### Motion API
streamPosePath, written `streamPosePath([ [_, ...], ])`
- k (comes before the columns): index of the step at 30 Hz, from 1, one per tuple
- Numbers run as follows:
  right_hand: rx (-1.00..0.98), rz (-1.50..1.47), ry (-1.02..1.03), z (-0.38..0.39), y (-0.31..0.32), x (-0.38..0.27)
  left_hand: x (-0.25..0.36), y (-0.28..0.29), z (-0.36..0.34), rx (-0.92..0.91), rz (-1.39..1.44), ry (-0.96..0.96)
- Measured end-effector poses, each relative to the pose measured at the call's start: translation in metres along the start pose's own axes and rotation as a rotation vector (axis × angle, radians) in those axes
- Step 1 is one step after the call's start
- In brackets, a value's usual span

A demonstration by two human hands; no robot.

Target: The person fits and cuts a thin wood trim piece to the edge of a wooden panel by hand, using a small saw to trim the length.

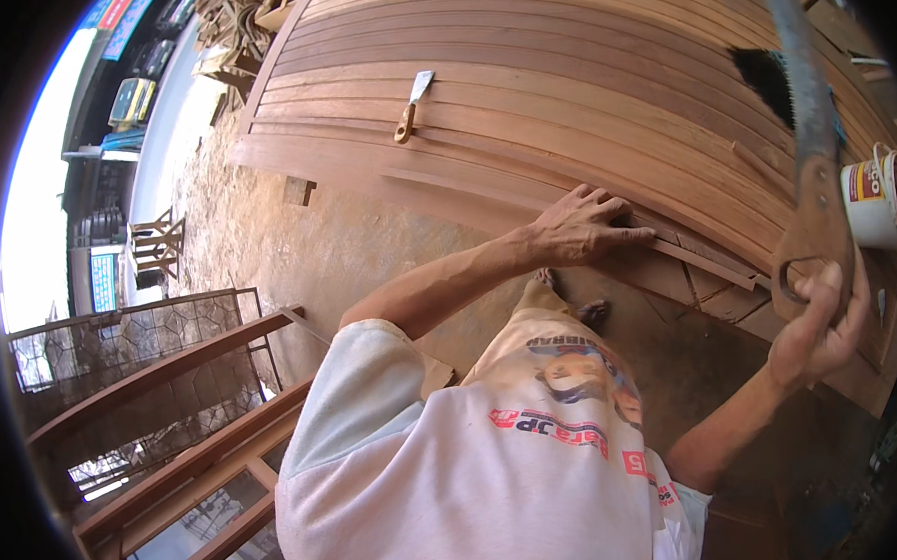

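My right hand (821, 334) is wrapped round the wooden handle of a handsaw (810, 114), its long blade pointing up and away at the right. My left hand (586, 229) lies over a thin wooden strip (703, 254) along the near edge of a large slatted wooden panel (560, 85). Its fingers curl over the strip's far side, with the thumb stretched along it to the right. Beyond the left hand, a putty knife (411, 109) with a wooden handle rests on the slats. The saw blade stands apart from the strip.
A white bucket (870, 197) stands on the panel at the right, by a dark brush-like bundle (765, 81). At lower left lean wooden frames (193, 501) and a metal grille (141, 353). Scrap wood (233, 34) is piled at far left; a small block (300, 191) lies on the floor.
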State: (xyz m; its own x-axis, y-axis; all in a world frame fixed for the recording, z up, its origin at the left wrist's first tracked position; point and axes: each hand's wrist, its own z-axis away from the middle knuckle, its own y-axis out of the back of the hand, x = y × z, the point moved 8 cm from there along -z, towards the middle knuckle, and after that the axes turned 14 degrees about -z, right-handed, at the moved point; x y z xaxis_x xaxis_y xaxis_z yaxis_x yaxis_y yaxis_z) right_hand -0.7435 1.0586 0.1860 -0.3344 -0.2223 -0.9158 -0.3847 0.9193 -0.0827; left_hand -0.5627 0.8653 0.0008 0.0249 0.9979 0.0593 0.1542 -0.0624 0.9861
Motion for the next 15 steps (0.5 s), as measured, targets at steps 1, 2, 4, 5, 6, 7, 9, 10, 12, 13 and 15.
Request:
streamPosePath([
  [1,0.063,-0.013,0.077,0.005,0.019,-0.021,0.002,0.002,-0.007,-0.018,0.016,-0.009],
  [2,0.035,-0.153,0.031,0.010,0.025,-0.020,0.002,0.004,-0.008,-0.042,0.022,0.002],
  [4,0.065,-0.208,-0.052,0.032,0.053,-0.008,0.000,0.003,-0.008,-0.042,0.055,0.011],
  [5,0.121,-0.093,-0.002,0.042,0.062,-0.010,-0.002,0.003,-0.007,-0.022,0.076,0.016],
  [6,0.159,-0.093,-0.030,0.053,0.073,-0.007,-0.001,0.000,-0.012,-0.001,0.112,-0.004],
  [7,0.212,-0.065,-0.045,0.066,0.087,-0.008,0.000,0.000,-0.017,0.003,0.088,-0.029],
  [9,0.318,-0.060,-0.067,0.095,0.101,-0.008,0.005,0.006,-0.023,0.041,0.084,-0.118],
  [10,0.359,-0.051,-0.073,0.108,0.108,-0.005,0.006,0.005,-0.024,0.024,0.098,-0.113],
  [12,0.485,-0.132,-0.051,0.133,0.109,-0.020,0.015,-0.003,-0.045,0.008,0.122,-0.146],
  [13,0.554,-0.182,-0.020,0.144,0.113,-0.030,0.025,-0.004,-0.058,0.002,0.124,-0.160],
  [15,0.658,-0.269,-0.017,0.168,0.114,-0.037,0.046,-0.002,-0.082,0.000,0.161,-0.201],
])
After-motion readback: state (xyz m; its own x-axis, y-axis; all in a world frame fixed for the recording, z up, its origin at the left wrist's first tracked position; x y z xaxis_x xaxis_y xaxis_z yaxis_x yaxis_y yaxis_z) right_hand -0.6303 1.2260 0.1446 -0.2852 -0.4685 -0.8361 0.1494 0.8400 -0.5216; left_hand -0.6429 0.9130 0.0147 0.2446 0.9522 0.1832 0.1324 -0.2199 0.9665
